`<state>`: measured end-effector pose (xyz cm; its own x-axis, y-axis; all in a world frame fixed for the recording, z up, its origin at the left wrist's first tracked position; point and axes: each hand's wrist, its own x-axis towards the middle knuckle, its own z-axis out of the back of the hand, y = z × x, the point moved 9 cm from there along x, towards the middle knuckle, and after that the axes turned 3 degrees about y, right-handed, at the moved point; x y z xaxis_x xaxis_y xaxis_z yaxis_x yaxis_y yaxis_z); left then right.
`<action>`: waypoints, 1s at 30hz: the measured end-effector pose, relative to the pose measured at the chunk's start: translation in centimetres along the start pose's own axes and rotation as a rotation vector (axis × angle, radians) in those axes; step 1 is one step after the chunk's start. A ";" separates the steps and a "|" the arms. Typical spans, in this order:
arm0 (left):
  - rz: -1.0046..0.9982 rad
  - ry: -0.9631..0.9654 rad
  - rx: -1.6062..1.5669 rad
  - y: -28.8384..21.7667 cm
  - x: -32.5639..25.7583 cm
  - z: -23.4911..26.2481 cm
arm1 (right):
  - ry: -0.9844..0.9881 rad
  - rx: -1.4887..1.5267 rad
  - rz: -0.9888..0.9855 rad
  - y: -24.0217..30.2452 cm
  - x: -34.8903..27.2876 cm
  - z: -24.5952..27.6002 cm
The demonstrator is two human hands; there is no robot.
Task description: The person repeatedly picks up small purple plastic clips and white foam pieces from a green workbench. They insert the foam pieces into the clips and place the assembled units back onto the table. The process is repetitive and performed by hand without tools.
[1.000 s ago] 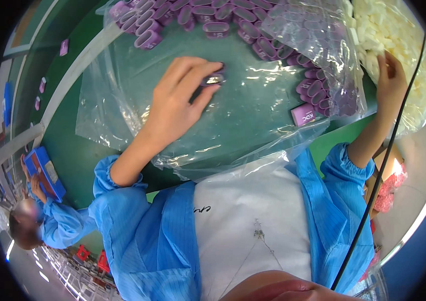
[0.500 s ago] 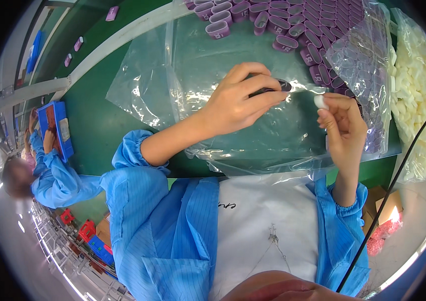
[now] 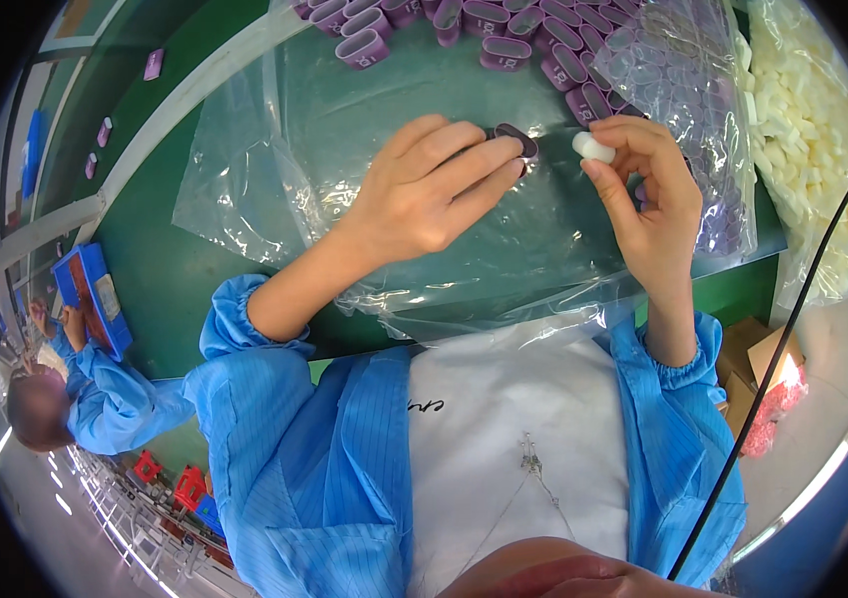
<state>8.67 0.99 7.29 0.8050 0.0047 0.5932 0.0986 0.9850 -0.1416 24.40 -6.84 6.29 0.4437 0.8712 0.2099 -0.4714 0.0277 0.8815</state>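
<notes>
My left hand (image 3: pixel 429 189) is closed around a hollow purple oval sleeve (image 3: pixel 517 142). Its dark open end points toward the right, and the fingers hide most of its body. Across a small gap, my right hand (image 3: pixel 648 189) pinches a small white rounded piece (image 3: pixel 595 148) between thumb and fingertips. Whether that is one lobed piece or two small ones I cannot tell. Both hands hover over a clear plastic sheet (image 3: pixel 344 130) spread on the green bench (image 3: pixel 155 219). Beyond them stand rows of similar purple sleeves (image 3: pixel 506 53).
Clear plastic (image 3: pixel 683 90) covers part of the purple rows. A bag of cream-white pieces (image 3: pixel 803 130) lies at the right, with a black cable (image 3: pixel 793 329) crossing in front. At the left, a co-worker (image 3: pixel 110 399) in blue reaches by a blue bin (image 3: pixel 92 299). Loose purple sleeves (image 3: pixel 153 65) lie far left.
The view has shifted, so the bench appears farther left. Both hands have moved slightly away from my body over the sheet. The white piece is turned and a little nearer the sleeve's open end.
</notes>
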 end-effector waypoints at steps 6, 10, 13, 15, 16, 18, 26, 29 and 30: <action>0.139 0.026 -0.272 0.5 -0.6 -0.6 | 0.072 -0.096 0.160 2.3 -0.4 -1.0; 0.398 0.027 -0.519 1.5 -1.1 -1.2 | 0.169 -0.104 0.194 3.5 -1.3 -2.5; 0.503 0.046 -0.577 1.8 -1.5 -2.0 | 0.187 -0.147 0.293 4.2 -1.7 -3.7; 0.483 0.043 -0.577 1.6 -1.6 -2.2 | 0.176 -0.163 0.314 4.3 -1.7 -4.3; 0.491 0.040 -0.581 1.5 -1.6 -2.3 | 0.186 -0.173 0.316 4.3 -1.7 -4.5; 0.507 0.035 -0.588 1.5 -1.6 -2.4 | 0.202 -0.177 0.334 4.3 -1.6 -4.9; 0.510 0.028 -0.584 1.7 -1.7 -2.3 | 0.209 -0.148 0.293 4.0 -1.4 -5.0; 0.508 0.014 -0.584 1.7 -1.9 -2.4 | 0.201 -0.221 0.335 4.1 -1.5 -4.1; 0.503 0.010 -0.581 1.7 -1.9 -2.4 | 0.203 -0.232 0.380 4.3 -1.7 -4.0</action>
<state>8.72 2.20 3.97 0.8392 0.4241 0.3404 0.0082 0.6160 -0.7877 18.63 -6.21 8.01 0.0607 0.9183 0.3913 -0.7390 -0.2222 0.6360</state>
